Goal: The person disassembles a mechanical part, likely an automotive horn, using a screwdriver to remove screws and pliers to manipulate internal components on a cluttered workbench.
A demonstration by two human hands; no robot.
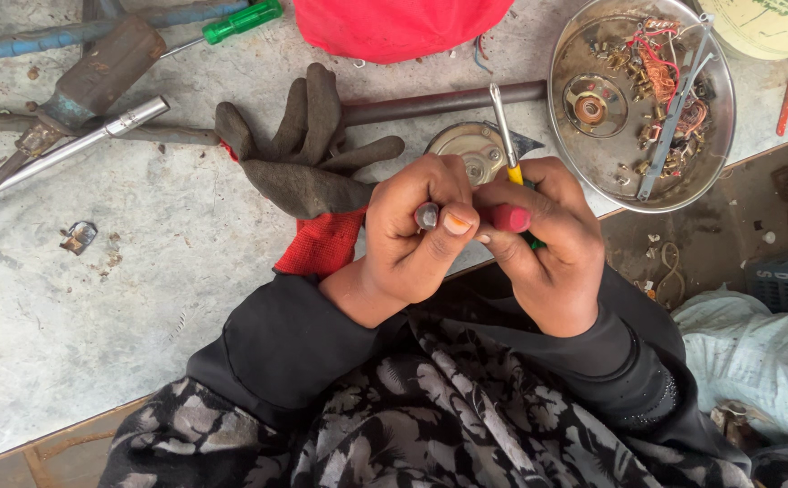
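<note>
Gripping a small grey part (426,215) in our left hand (409,237), we press it against our right hand (538,237), which is closed on a yellow-handled screwdriver (505,136) pointing away. Both hands meet above the bench edge (96,298), beside a grey work glove (308,149) and a round metal tray (592,172).

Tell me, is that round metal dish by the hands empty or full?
Partly filled. The round metal dish holds small brass parts and red wire along its right side; much of its bare bottom shows.
</note>
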